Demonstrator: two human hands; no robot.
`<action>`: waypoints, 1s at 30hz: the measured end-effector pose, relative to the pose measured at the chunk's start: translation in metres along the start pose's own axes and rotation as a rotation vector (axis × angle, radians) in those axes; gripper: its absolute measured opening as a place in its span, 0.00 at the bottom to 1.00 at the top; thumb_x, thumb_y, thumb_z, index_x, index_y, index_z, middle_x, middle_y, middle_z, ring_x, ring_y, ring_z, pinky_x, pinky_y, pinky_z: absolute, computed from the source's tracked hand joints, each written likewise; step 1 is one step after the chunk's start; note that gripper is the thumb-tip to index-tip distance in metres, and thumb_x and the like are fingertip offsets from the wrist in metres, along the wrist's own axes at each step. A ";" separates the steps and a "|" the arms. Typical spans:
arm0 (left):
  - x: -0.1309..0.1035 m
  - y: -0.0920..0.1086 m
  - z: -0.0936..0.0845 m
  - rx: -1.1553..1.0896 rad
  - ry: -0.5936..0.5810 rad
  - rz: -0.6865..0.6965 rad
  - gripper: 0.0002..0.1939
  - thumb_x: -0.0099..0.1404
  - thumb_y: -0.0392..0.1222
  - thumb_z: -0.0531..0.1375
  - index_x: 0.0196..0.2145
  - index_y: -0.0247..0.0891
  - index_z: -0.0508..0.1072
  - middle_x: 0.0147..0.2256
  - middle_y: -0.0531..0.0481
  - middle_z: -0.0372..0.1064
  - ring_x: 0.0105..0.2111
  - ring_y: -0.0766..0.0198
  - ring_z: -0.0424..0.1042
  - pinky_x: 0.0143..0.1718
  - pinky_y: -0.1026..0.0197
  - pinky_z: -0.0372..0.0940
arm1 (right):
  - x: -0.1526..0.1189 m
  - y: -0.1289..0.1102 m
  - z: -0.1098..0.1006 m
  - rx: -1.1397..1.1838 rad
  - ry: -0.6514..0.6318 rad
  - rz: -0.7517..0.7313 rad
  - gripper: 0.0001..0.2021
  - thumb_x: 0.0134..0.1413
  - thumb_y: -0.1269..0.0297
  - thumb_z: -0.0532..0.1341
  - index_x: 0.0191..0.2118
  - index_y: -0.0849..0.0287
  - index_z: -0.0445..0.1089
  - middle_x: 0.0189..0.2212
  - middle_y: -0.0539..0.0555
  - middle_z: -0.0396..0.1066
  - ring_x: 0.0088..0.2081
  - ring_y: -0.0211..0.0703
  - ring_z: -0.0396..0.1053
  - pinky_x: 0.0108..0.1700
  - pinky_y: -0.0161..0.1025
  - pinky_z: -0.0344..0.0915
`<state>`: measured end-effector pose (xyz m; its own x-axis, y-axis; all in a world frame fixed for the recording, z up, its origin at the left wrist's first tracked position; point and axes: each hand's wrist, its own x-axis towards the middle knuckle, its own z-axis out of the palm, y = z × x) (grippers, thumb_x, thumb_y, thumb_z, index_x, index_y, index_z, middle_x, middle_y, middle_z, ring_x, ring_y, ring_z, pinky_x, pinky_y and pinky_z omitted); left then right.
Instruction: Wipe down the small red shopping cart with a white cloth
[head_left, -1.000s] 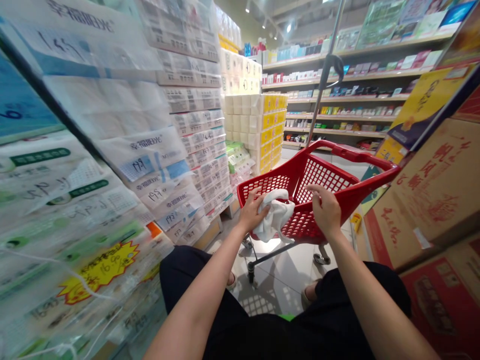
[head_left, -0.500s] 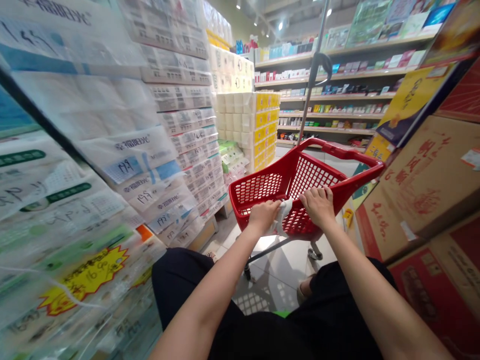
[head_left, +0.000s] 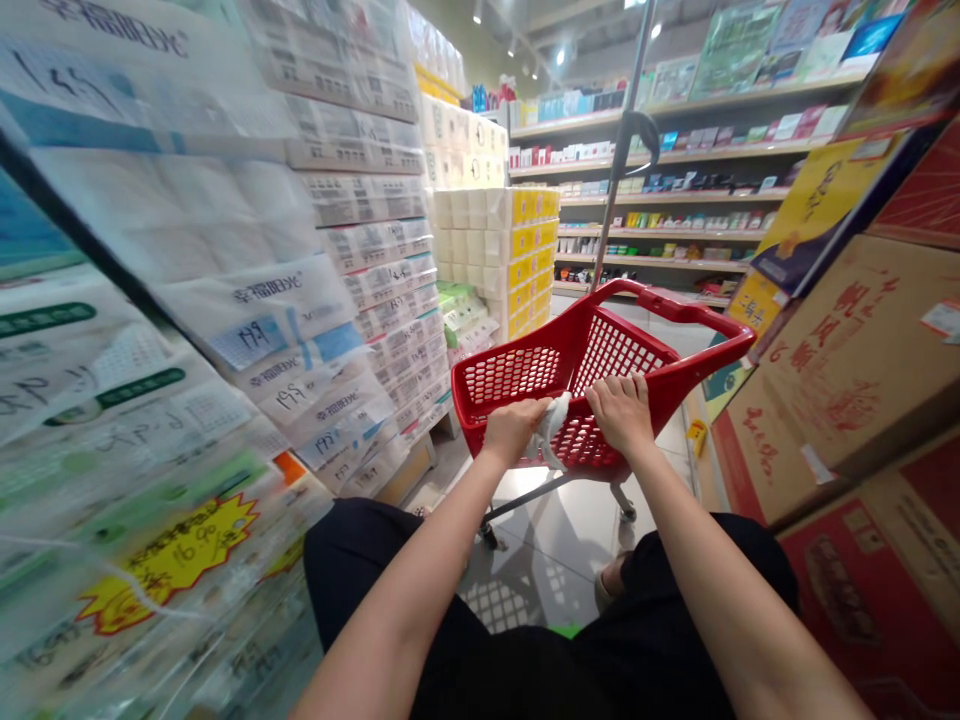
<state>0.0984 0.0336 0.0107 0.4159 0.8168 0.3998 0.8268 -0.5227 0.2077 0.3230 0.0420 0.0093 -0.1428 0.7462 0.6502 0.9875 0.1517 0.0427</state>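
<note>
A red plastic shopping cart (head_left: pixel 480 382) with lattice sides stands in front of me on a wheeled metal frame. My left hand (head_left: pixel 513 430) is closed at its near rim, holding a crumpled white cloth or wipe (head_left: pixel 553 430) that drapes down the outside. Just to the right, my right hand (head_left: pixel 621 412) grips the same rim, its fingers hooked over the top edge. The fingertips of my left hand are partly hidden by the cloth. The cart's red handle (head_left: pixel 667 305) curves up on the far right side, with neither hand on it.
Tall stacks of wrapped tissue packs (head_left: pixel 285 330) rise close on my left. Cardboard boxes (head_left: pixel 847 350) are piled close on my right. Beyond the cart, a slim metal pole (head_left: pixel 616 180) stands before stocked shelves (head_left: pixel 690 150). Pale floor tiles (head_left: pixel 555 545) lie beneath.
The cart has shifted slightly left, its wheels turning a little. Both hands have moved left along with it, still on the rim, and the white cloth has moved with my left hand.
</note>
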 end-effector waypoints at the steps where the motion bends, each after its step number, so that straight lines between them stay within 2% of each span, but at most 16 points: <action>1: -0.009 -0.012 -0.003 0.015 -0.004 -0.016 0.18 0.73 0.48 0.49 0.58 0.52 0.65 0.47 0.50 0.74 0.46 0.63 0.72 0.42 0.63 0.64 | 0.000 0.001 0.000 0.008 -0.003 -0.001 0.19 0.67 0.56 0.42 0.38 0.54 0.68 0.39 0.57 0.67 0.47 0.51 0.58 0.63 0.55 0.41; 4: -0.037 -0.049 -0.014 0.049 0.008 -0.020 0.18 0.72 0.46 0.51 0.58 0.50 0.66 0.46 0.49 0.74 0.47 0.62 0.72 0.50 0.61 0.63 | 0.000 0.001 0.001 0.022 0.000 0.006 0.18 0.67 0.55 0.43 0.38 0.54 0.68 0.38 0.57 0.67 0.48 0.52 0.58 0.63 0.56 0.41; 6: -0.052 -0.072 -0.019 0.069 0.056 -0.002 0.16 0.73 0.44 0.50 0.55 0.49 0.69 0.47 0.49 0.74 0.49 0.63 0.70 0.56 0.58 0.59 | 0.000 -0.001 0.002 0.021 0.005 0.013 0.18 0.66 0.54 0.44 0.38 0.54 0.68 0.38 0.58 0.66 0.48 0.52 0.57 0.63 0.56 0.41; 8: -0.063 -0.088 -0.021 0.088 0.104 0.013 0.15 0.73 0.43 0.50 0.53 0.49 0.70 0.49 0.51 0.72 0.53 0.63 0.68 0.61 0.55 0.54 | 0.000 -0.004 0.003 0.016 0.007 0.008 0.19 0.66 0.52 0.45 0.38 0.54 0.69 0.38 0.58 0.66 0.49 0.52 0.57 0.63 0.57 0.41; 10: -0.066 -0.095 -0.020 0.101 0.132 0.012 0.14 0.73 0.43 0.49 0.50 0.47 0.71 0.50 0.51 0.72 0.53 0.63 0.67 0.62 0.54 0.52 | -0.001 -0.008 0.005 0.013 0.006 -0.004 0.19 0.65 0.50 0.46 0.39 0.54 0.70 0.39 0.58 0.66 0.49 0.53 0.57 0.63 0.58 0.41; 14: -0.052 -0.083 -0.013 0.119 0.133 -0.032 0.15 0.73 0.44 0.48 0.49 0.44 0.71 0.45 0.48 0.73 0.48 0.60 0.68 0.58 0.54 0.56 | 0.000 -0.019 0.004 0.010 0.028 -0.004 0.18 0.65 0.52 0.47 0.41 0.52 0.72 0.41 0.58 0.68 0.50 0.54 0.57 0.62 0.61 0.40; 16: -0.038 -0.067 -0.009 0.133 0.112 -0.041 0.15 0.73 0.45 0.47 0.49 0.43 0.71 0.41 0.47 0.73 0.44 0.59 0.69 0.53 0.54 0.59 | 0.001 -0.027 0.002 0.018 0.032 -0.032 0.17 0.66 0.55 0.47 0.42 0.51 0.72 0.41 0.57 0.69 0.52 0.54 0.56 0.62 0.61 0.40; 19: -0.018 -0.037 -0.001 0.144 0.066 -0.016 0.17 0.74 0.47 0.45 0.48 0.42 0.71 0.38 0.47 0.72 0.41 0.59 0.69 0.48 0.56 0.61 | 0.000 -0.038 0.000 0.061 -0.016 -0.142 0.16 0.67 0.58 0.46 0.44 0.50 0.71 0.41 0.55 0.70 0.51 0.50 0.58 0.62 0.55 0.42; 22: -0.003 -0.009 0.008 0.139 0.062 0.037 0.17 0.74 0.44 0.46 0.54 0.43 0.66 0.43 0.46 0.70 0.43 0.59 0.69 0.46 0.57 0.61 | -0.002 -0.041 -0.001 0.082 -0.065 -0.170 0.15 0.66 0.59 0.48 0.45 0.52 0.70 0.41 0.55 0.71 0.47 0.49 0.59 0.59 0.50 0.46; 24: 0.001 0.003 0.013 0.137 0.072 0.064 0.19 0.74 0.41 0.47 0.59 0.45 0.61 0.47 0.46 0.69 0.45 0.59 0.68 0.46 0.58 0.62 | -0.003 -0.038 -0.001 0.086 -0.087 -0.157 0.14 0.65 0.60 0.49 0.45 0.52 0.70 0.41 0.56 0.70 0.46 0.50 0.60 0.57 0.48 0.48; 27: -0.001 0.004 0.013 0.142 0.033 0.088 0.21 0.73 0.38 0.48 0.62 0.47 0.58 0.47 0.47 0.69 0.45 0.62 0.69 0.46 0.60 0.62 | -0.004 -0.030 -0.001 0.098 -0.104 -0.155 0.13 0.65 0.58 0.49 0.44 0.52 0.70 0.40 0.55 0.70 0.45 0.50 0.60 0.54 0.47 0.48; 30: -0.015 -0.013 0.005 0.154 -0.004 0.087 0.21 0.72 0.38 0.48 0.61 0.49 0.59 0.46 0.49 0.69 0.43 0.64 0.70 0.43 0.63 0.64 | -0.004 -0.022 -0.001 0.118 -0.099 -0.143 0.15 0.65 0.52 0.50 0.42 0.51 0.70 0.39 0.55 0.70 0.45 0.50 0.59 0.54 0.47 0.48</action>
<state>0.0829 0.0293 -0.0029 0.4899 0.7711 0.4068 0.8356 -0.5483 0.0331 0.3019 0.0352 0.0062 -0.2924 0.7706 0.5663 0.9428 0.3314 0.0360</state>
